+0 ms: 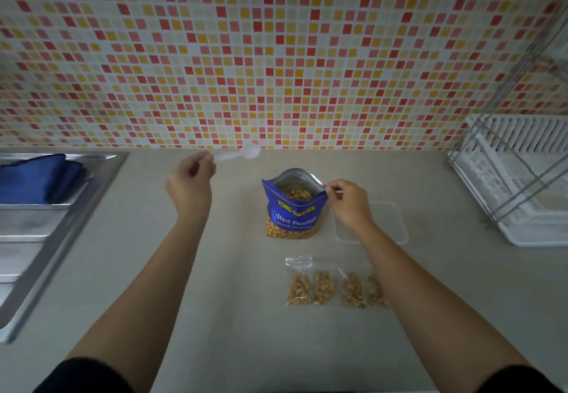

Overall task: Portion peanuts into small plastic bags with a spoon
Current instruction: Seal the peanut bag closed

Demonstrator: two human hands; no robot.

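A blue peanut pouch [293, 213] stands upright on the counter with its top open and peanuts showing inside. My right hand [349, 203] pinches the pouch's right top edge. My left hand [190, 182] is raised to the pouch's left and holds a white plastic spoon [246, 153] by its handle, bowl pointing right; the spoon is blurred and looks empty. Nearer to me lie several small clear bags [325, 288] with peanuts in them, side by side; my right forearm covers part of the rightmost one.
A clear plastic container [390, 223] lies right of the pouch, under my right wrist. A steel sink [46, 223] with a blue cloth [40, 179] is at left. A white dish rack [516, 183] stands at right. Tiled wall behind.
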